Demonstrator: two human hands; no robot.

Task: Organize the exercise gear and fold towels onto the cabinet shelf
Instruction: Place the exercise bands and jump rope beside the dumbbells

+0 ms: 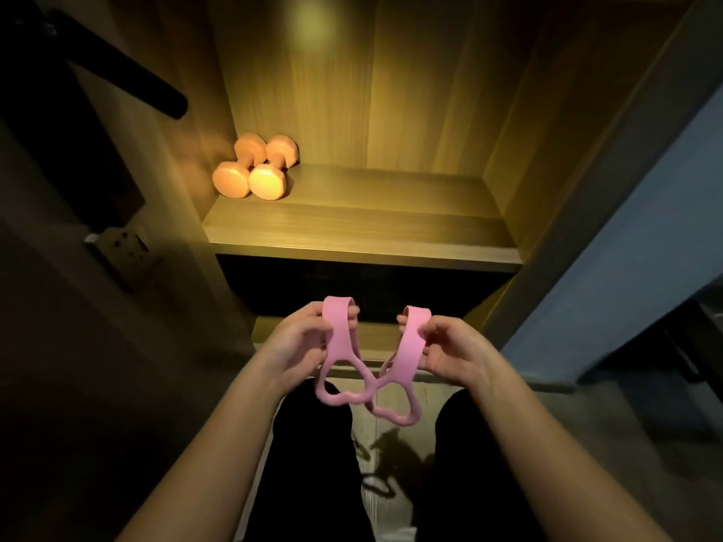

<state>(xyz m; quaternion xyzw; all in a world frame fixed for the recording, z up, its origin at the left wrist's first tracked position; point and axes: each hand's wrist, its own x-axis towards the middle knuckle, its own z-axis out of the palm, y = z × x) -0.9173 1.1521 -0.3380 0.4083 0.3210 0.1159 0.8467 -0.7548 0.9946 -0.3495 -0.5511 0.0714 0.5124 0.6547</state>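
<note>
A pink figure-eight resistance band [340, 342] hangs between my hands, below and in front of the cabinet shelf [364, 228]. My left hand [301, 342] pinches its left strap end and my right hand [450, 348] pinches its right strap end. The two looped middle sections droop down between my wrists. Two pink dumbbells [256, 168] lie side by side at the shelf's back left corner. No towels are in view.
The lit wooden cabinet has side walls left and right of the shelf, and a dark compartment [364, 287] below it. A dark bar [129, 76] juts out at upper left. A blue-grey door panel [633, 244] stands at right. My dark-trousered legs are below.
</note>
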